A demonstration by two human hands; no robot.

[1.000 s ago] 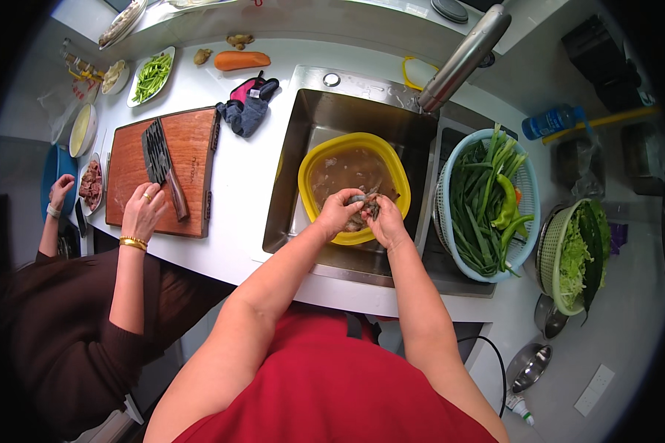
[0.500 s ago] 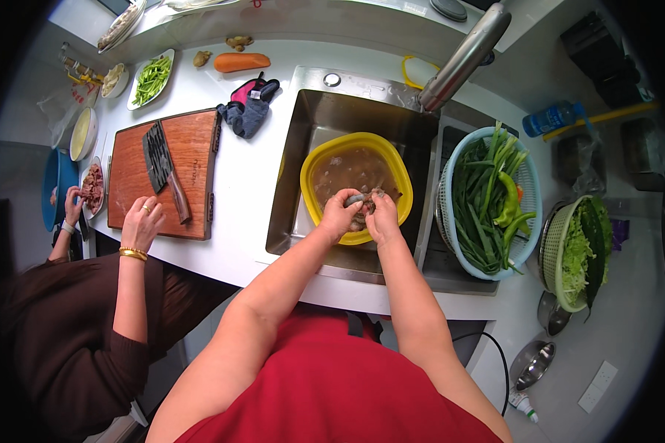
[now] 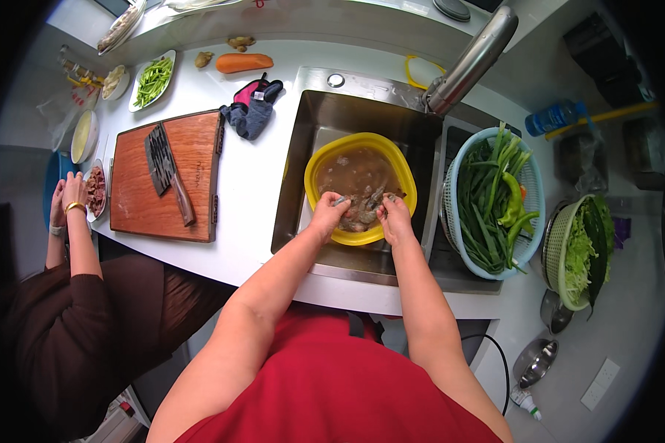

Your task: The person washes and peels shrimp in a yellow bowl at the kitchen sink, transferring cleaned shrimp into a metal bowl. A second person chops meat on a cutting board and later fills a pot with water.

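A yellow bowl (image 3: pixel 400 161) of murky water and grey shrimp sits in the steel sink (image 3: pixel 314 136). Both my hands are over the bowl's near rim. My left hand (image 3: pixel 327 213) pinches a small grey shrimp (image 3: pixel 340 200) at its fingertips. My right hand (image 3: pixel 393 218) is closed on another grey piece from the pile (image 3: pixel 363 210) between the two hands.
A blue basket (image 3: pixel 533 193) of green stalks and peppers stands right of the sink, a green colander of lettuce (image 3: pixel 578 255) beyond it. A wooden board (image 3: pixel 144 203) with a cleaver (image 3: pixel 167 169), a dark cloth (image 3: pixel 251 109), a carrot (image 3: pixel 244 62) and plates lie left. A second person's hands (image 3: pixel 68 196) reach a dish.
The other person's hand has left the cutting board and moved left to the small dish. My hands stay at the bowl, working the shrimp.
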